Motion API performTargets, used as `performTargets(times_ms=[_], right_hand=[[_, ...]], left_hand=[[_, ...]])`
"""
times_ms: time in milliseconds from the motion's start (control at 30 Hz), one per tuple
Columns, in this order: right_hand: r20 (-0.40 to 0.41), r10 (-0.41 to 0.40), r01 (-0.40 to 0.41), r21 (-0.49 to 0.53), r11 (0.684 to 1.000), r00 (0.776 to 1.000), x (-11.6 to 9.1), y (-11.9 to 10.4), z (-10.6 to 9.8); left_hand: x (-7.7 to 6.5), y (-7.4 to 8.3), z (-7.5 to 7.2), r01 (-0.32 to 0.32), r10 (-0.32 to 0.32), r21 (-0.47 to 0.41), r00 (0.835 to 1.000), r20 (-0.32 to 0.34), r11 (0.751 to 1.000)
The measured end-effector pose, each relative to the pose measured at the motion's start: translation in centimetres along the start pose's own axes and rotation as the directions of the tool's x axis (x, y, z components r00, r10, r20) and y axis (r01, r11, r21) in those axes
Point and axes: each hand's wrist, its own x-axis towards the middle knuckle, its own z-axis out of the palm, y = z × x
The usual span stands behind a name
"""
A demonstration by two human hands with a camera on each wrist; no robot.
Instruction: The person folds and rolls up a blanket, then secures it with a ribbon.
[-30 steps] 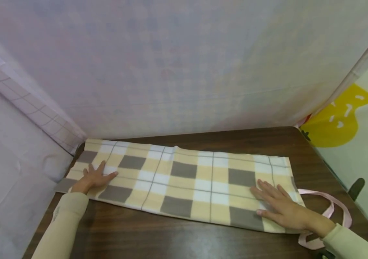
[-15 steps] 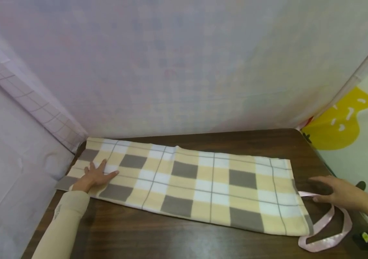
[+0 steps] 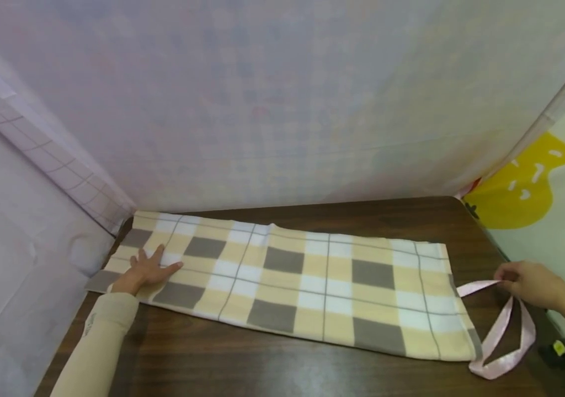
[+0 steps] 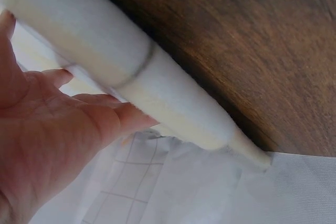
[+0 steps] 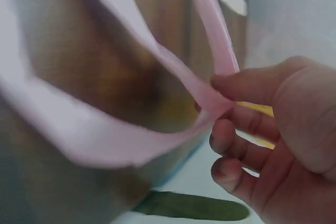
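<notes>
A checked cloth (image 3: 282,286) in cream, white and grey lies as a long flat folded strip across the table. My left hand (image 3: 145,271) rests on its left end with fingers spread; the left wrist view shows the cloth's thick folded edge (image 4: 136,72) beside that hand (image 4: 58,124). Past the right end, my right hand (image 3: 533,284) pinches a pink ribbon (image 3: 478,285) that comes out from the cloth's right edge. In the right wrist view the ribbon (image 5: 113,142) is held between thumb and fingertips, with its loops hanging away from the hand (image 5: 283,129).
The dark wooden table (image 3: 203,353) has a rounded far right corner. Pale sheets (image 3: 282,110) hang behind it and at the left side. On the right, a white sheet carries a yellow printed shape (image 3: 521,187).
My right hand has left the cloth's right end, moved right and taken hold of the pink ribbon, lifting part of it. The left hand has stayed in place.
</notes>
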Motion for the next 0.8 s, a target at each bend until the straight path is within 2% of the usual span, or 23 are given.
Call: performTargets(times_ms=[100, 200, 333, 400, 500, 567, 667, 800], right_hand=[[-0.047, 0.074, -0.074, 0.008, 0.997, 0.996, 0.9, 0.3, -1.8], [-0.079, 0.181, -0.179, 0.035, 0.983, 0.980, 1.9, 0.3, -4.0], [-0.189, 0.295, -0.287, 0.069, 0.955, 0.937, 3.1, 0.2, -6.1], [-0.238, 0.326, -0.315, 0.086, 0.945, 0.915, 3.9, 0.1, -6.8], [-0.279, 0.358, -0.337, 0.119, 0.934, 0.891, 5.1, 0.0, -7.2], [-0.276, 0.388, -0.357, 0.155, 0.921, 0.879, 6.1, 0.1, -7.0], [-0.255, 0.404, -0.359, 0.205, 0.910, 0.879, 7.3, 0.3, -6.1], [-0.160, 0.385, -0.352, 0.200, 0.914, 0.909, 8.6, 0.0, -4.7]], left_hand=[[0.0, 0.0, 0.0, 0.006, -0.006, -0.001, 1.000, 0.002, 1.000], [0.1, 0.0, 0.1, 0.018, -0.018, -0.004, 1.000, 0.005, 1.000], [0.2, -0.1, 0.2, 0.010, -0.010, 0.002, 1.000, -0.001, 1.000], [0.2, -0.2, 0.2, 0.005, -0.005, 0.001, 1.000, -0.003, 1.000], [0.2, -0.2, 0.3, 0.006, -0.006, 0.000, 1.000, -0.003, 1.000], [0.3, -0.3, 0.2, 0.009, -0.009, -0.005, 1.000, -0.002, 1.000], [0.3, -0.3, 0.2, 0.006, -0.006, 0.000, 1.000, -0.006, 1.000], [0.4, -0.3, 0.3, 0.000, 0.000, 0.011, 1.000, -0.011, 1.000]])
